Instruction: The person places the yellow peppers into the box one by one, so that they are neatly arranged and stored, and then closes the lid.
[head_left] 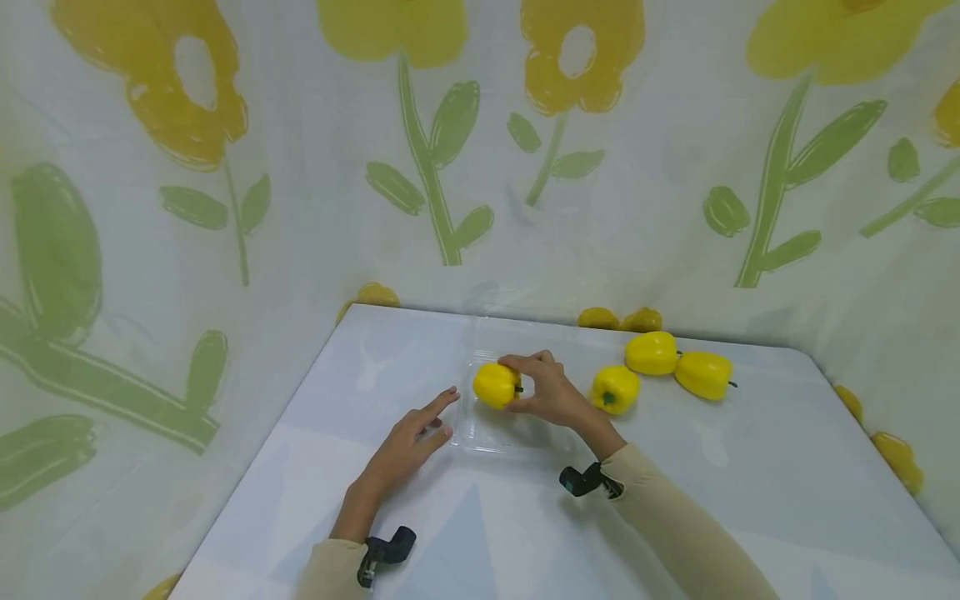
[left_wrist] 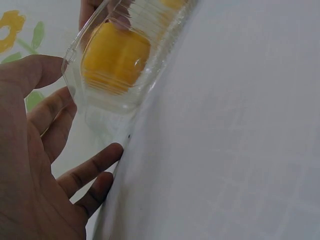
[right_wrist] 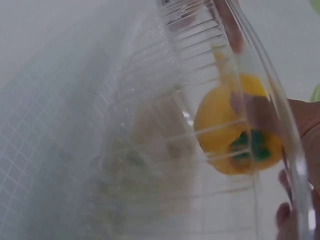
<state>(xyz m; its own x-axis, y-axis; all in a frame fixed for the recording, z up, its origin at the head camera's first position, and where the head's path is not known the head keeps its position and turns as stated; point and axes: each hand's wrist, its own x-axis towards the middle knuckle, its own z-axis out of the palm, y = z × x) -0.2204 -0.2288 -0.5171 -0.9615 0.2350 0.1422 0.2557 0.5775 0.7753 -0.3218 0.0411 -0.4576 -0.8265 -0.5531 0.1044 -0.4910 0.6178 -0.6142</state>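
Note:
A yellow bell pepper (head_left: 496,386) is pinched between the thumb and fingers of my right hand (head_left: 551,392), its green stem facing right. The pepper is inside a clear plastic clamshell box (head_left: 487,437), near the left end. Through the ribbed clear wall, the right wrist view shows the same pepper (right_wrist: 215,125) with fingers on it. My left hand (head_left: 405,446) is beside the box's left edge, fingers extended. In the left wrist view, its thumb and a fingertip are at the rim of the box (left_wrist: 80,105); firm contact is hard to judge.
Right of the box, a yellow bell pepper (head_left: 615,390) lies close to my right forearm. Behind it are two more, one pepper (head_left: 651,353) touching another pepper (head_left: 703,375). The white table (head_left: 420,533) ends at a flower-print curtain (head_left: 660,250).

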